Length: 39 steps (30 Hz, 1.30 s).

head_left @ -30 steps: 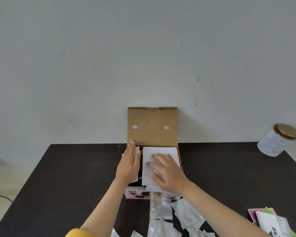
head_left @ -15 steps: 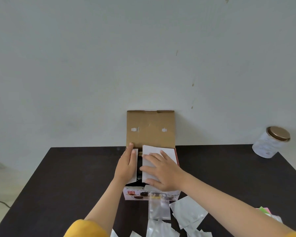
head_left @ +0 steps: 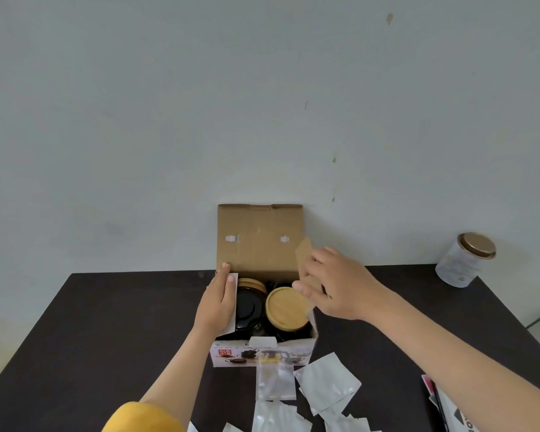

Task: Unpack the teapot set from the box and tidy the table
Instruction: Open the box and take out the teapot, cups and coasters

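box (head_left: 262, 353) top open between hands (flaps aside); pouches (head_left: 325, 381) crowd near side.

Dark table (head_left: 106, 322) — box (head_left: 262, 353), foil pouches (head_left: 325, 386), jar (head_left: 462, 260).

Single head-worn wide-angle view, facing forward and down, close over the dark table (head_left: 113, 322), wall behind
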{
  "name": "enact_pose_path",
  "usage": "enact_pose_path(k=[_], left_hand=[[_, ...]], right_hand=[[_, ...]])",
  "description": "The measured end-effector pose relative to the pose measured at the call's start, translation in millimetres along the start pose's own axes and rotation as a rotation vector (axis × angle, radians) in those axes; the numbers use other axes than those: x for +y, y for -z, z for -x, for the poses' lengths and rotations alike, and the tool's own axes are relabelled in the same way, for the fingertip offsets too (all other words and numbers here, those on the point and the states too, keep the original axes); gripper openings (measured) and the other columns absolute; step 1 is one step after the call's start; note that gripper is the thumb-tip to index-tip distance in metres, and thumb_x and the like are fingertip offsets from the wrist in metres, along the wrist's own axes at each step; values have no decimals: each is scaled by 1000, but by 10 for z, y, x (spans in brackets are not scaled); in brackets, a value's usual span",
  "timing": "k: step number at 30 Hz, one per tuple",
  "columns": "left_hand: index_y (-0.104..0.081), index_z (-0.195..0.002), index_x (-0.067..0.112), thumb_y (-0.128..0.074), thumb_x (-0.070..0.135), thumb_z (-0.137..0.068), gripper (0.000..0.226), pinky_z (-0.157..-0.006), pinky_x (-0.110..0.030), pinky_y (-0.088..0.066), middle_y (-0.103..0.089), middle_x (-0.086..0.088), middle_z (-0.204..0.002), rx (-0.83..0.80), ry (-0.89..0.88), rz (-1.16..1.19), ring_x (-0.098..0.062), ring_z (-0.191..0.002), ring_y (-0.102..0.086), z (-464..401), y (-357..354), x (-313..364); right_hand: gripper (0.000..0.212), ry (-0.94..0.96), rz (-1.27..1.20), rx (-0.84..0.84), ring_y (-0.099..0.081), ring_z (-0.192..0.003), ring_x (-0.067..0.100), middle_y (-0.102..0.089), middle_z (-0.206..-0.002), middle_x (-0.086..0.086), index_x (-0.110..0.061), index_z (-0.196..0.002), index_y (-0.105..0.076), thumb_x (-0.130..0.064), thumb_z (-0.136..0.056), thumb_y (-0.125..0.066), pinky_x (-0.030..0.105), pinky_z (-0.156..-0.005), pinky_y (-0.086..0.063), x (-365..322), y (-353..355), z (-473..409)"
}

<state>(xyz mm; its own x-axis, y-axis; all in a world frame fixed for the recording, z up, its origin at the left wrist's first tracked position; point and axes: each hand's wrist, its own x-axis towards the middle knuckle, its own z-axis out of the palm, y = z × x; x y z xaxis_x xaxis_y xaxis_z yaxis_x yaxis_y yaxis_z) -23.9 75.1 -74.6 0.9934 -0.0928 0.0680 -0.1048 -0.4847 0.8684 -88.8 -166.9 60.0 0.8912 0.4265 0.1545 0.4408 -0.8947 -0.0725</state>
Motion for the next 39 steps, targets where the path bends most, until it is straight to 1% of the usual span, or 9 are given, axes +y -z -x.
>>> enact_pose_path(k=[9,14,17,21,25,28,32,36,39], left_hand=[[-26,-149,18,-27,40,-101,53,-118,-38,-20,-30,3,-154,-9,0,-35,-12,-143,-22,-2,-9,-1],[-26,-149,18,-28,41,-101,53,-117,-36,-20,-29,3,-154,-11,1,-40,-12,-143,-21,-2,-11,2],[-25,-149,18,-27,41,-101,53,-117,-37,-20,-29,4,-154,-13,6,-49,-12,-143,-21,0,-12,11],[-25,-149,19,-28,41,-101,54,-118,-36,-19,-27,4,-155,-18,12,-51,-11,-143,-21,-5,-14,12],[-26,-149,19,-28,41,-100,54,-117,-35,-20,-28,5,-155,-15,6,-62,-11,-143,-21,-7,-15,4],[-25,-149,19,-28,41,-101,53,-117,-33,-20,-28,5,-155,-15,1,-70,-10,-143,-21,-7,-19,3],[-24,-150,20,-28,40,-101,53,-117,-32,-19,-26,6,-155,-15,-4,-99,-9,-143,-20,-7,-26,5],[-21,-150,21,-33,39,-101,54,-116,-33,-21,-25,6,-156,-24,-13,-152,-11,-144,-19,-21,-26,-11],[-21,-150,19,-45,37,-97,60,-114,-33,-26,-24,4,-156,-27,-31,-223,-14,-143,-22,-42,-27,-39]], right_hand=[[106,-386,193,-32,-44,-105,32,-49,-125,11,-20,-128,-46,-81,-69,18,40,-90,-40,-10,-233,239],[91,-561,152,-43,-47,-112,48,-53,-126,21,-16,-119,-58,-79,-82,-3,58,-91,-42,-18,-506,274],[97,-621,139,-50,-38,-124,54,-46,-136,23,-17,-126,-54,-81,-79,2,63,-99,-35,-12,-584,276],[107,-690,106,-122,-12,-138,53,-19,-151,18,-25,-143,-29,-83,-65,16,60,-111,-18,60,-723,320],[83,-772,-31,-142,-9,-140,50,-11,-154,18,-26,-146,-20,-77,-82,-16,58,-113,-17,170,-896,357],[82,-787,-228,-141,-16,-142,41,-13,-155,18,-23,-149,-17,-74,-85,-23,56,-111,-26,218,-1061,367],[77,-671,-498,-156,-4,-147,34,-4,-160,15,-20,-151,-12,-65,-91,-33,56,-114,-23,20,-1187,233],[105,-701,-531,-133,-1,-148,26,-3,-160,13,-6,-151,2,-80,-81,-23,44,-119,-17,-197,-1326,51],[116,-705,-513,-58,-7,-147,25,-8,-159,10,-13,-152,3,-90,-66,-12,43,-117,-22,-198,-1399,38]])
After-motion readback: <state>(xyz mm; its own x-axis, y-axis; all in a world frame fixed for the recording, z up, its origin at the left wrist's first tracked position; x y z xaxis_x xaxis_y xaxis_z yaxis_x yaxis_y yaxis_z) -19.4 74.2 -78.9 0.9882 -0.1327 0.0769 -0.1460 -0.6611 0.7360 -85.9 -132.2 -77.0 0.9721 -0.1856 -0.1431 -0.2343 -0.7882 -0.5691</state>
